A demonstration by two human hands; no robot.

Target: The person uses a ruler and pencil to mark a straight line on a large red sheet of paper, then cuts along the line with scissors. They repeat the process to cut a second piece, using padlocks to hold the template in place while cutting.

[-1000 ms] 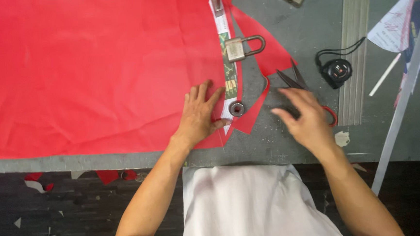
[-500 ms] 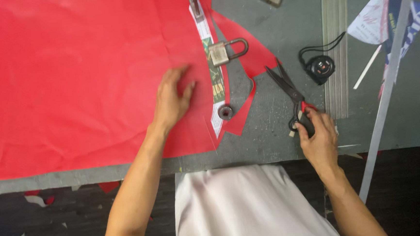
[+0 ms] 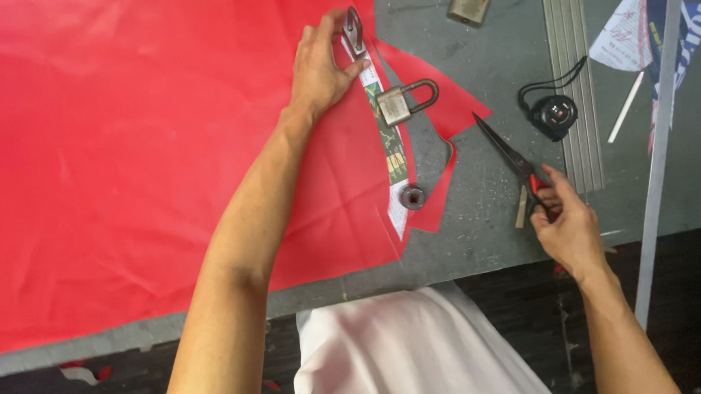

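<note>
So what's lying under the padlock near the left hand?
The padlock sits on a printed paper strip laid along the red fabric edge. Whether fabric continues beneath the strip is hidden.

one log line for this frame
left hand: pressing red fabric by paper template | right hand: holding scissors | padlock: on template

Matt red cloth (image 3: 120, 138), metal padlock (image 3: 397, 103), steel scissors (image 3: 510, 159).

The red fabric (image 3: 120, 146) runs off the picture at nine and twelve o'clock. The right hand (image 3: 567, 228) hides the scissors' (image 3: 510, 159) handles. The paper strip's (image 3: 388, 150) print is too small to tell.
</note>
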